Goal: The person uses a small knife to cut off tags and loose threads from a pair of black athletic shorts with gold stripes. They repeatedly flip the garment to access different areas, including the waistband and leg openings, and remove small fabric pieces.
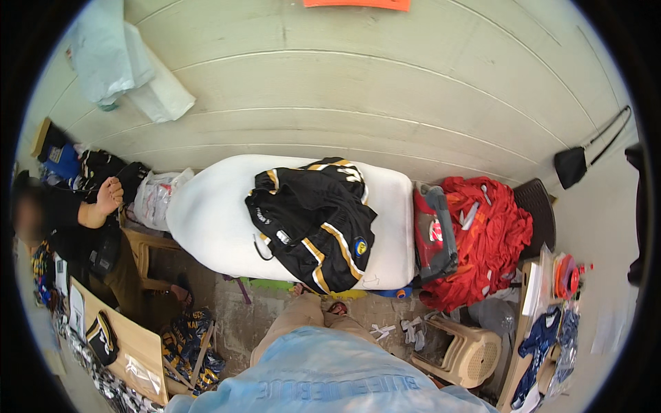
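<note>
Neither of my hands shows; only my light blue shirt (330, 365), trousered legs and sandalled feet appear at the lower edge. In front of me stands a padded board with a white cover (213, 199), shaped like an ironing board. A black garment with gold and white stripes (310, 220) lies crumpled across its middle, a round blue and yellow patch (360, 246) on its right part. A thin dark cord or loop (260, 249) curves by its left edge. At the board's right end sits a grey and red object (435, 234) whose kind I cannot tell.
Red garments (489, 234) are heaped right of the board. A beige plastic stool (468, 351) lies tipped on the floor beside paper scraps (413, 334). At the left a co-worker sits, one hand (109, 196) raised, near a brown table (138, 351). A wall (310, 89) stands behind the board.
</note>
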Available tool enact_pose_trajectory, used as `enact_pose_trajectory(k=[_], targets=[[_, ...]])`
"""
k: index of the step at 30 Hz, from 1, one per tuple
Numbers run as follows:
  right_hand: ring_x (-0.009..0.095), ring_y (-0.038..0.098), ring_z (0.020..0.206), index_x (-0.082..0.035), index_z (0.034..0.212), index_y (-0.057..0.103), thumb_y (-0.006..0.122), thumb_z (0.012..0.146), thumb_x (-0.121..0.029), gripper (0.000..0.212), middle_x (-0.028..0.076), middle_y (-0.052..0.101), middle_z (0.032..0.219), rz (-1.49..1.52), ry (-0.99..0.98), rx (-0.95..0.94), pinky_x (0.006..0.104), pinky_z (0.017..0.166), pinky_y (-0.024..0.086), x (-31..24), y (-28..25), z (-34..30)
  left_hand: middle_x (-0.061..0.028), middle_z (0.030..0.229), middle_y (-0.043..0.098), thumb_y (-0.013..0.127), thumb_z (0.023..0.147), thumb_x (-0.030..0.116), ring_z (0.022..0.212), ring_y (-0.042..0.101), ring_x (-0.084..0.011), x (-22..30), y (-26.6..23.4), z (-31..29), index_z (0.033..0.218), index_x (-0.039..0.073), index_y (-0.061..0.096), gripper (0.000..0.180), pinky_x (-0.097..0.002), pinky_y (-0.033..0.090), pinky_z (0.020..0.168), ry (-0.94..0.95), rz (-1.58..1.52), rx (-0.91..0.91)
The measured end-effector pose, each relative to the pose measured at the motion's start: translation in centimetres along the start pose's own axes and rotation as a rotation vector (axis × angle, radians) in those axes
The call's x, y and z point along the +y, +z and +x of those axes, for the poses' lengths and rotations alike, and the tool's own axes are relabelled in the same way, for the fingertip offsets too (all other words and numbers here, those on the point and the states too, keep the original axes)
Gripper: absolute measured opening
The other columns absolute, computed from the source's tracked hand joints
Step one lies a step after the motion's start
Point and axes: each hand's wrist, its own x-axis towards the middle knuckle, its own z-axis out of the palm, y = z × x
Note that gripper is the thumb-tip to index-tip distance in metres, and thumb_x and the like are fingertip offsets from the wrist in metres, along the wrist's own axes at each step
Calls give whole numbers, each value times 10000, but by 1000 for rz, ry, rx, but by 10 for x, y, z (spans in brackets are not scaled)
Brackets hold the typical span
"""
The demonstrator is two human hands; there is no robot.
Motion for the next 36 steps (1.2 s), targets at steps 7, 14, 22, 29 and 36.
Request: enact_pose_trajectory(k=[7, 14, 22, 29, 36], targets=[[366, 688, 893, -8, 1180, 697, 507, 996, -550, 603, 203, 715, 1033, -16, -152, 182, 479, 789, 532, -132, -46, 15, -90, 911, 619, 527, 991, 203, 795, 609, -211, -8, -7, 4, 1039, 69, 631, 175, -367, 484, 701, -88, 14, -9], [371, 685, 921, -4, 1197, 685, 514, 995, -506, 568, 210, 708, 1062, -42, -324, 340, 477, 807, 533, -285, -83, 33, -88, 937, 608, 509, 1009, 201, 823, 600, -208, 22, -27, 32, 1078, 61, 617, 189, -360, 476, 730, -83, 7, 3], [377, 681, 953, 0, 1217, 671, 521, 993, -456, 530, 217, 700, 1094, -66, -379, 408, 475, 827, 533, -360, -109, 58, -86, 967, 596, 489, 1029, 200, 855, 589, -206, 57, -32, 58, 1122, 52, 600, 207, -352, 467, 763, -62, 2, 61], [382, 677, 981, 4, 1234, 659, 528, 992, -413, 500, 224, 693, 1123, -84, -343, 424, 473, 845, 533, -359, -115, 79, -85, 993, 585, 471, 1046, 199, 883, 579, -203, 71, -22, 78, 1161, 44, 585, 224, -345, 459, 793, -124, 38, 101], [387, 673, 1009, 8, 1251, 647, 534, 990, -369, 472, 231, 686, 1151, -74, -305, 440, 471, 863, 534, -342, -111, 98, -83, 1019, 575, 452, 1064, 198, 911, 569, -200, 49, -6, 83, 1199, 36, 570, 242, -337, 452, 822, -149, 28, 130]])
